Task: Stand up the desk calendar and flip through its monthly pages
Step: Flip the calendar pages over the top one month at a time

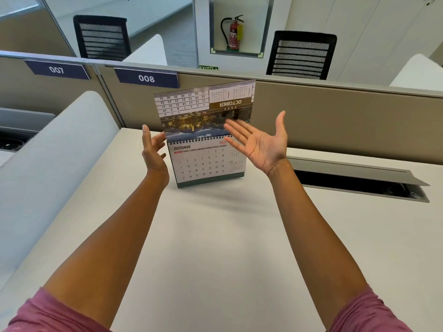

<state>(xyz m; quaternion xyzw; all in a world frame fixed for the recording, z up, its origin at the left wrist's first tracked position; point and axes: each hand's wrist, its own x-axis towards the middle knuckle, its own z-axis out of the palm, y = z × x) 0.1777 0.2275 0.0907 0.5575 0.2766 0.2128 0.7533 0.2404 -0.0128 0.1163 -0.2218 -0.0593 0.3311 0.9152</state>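
Note:
A spiral-bound desk calendar point(203, 164) stands upright on the white desk point(215, 236), its front page reading OCTOBER. One page point(203, 106) sticks up above the spiral, blurred, with OCTOBER printed upside down on it. My left hand point(153, 149) is beside the calendar's left edge near the spiral, fingers apart; whether it touches the calendar is unclear. My right hand point(261, 142) hovers palm up at the right of the spiral, fingers spread, holding nothing, its fingertips in front of the raised page.
A beige partition point(335, 121) labelled 007 and 008 runs behind the desk. An open cable tray point(359, 185) lies in the desk at the right. A white divider point(60, 152) rises at the left. Two black chairs and a fire extinguisher stand beyond the partition.

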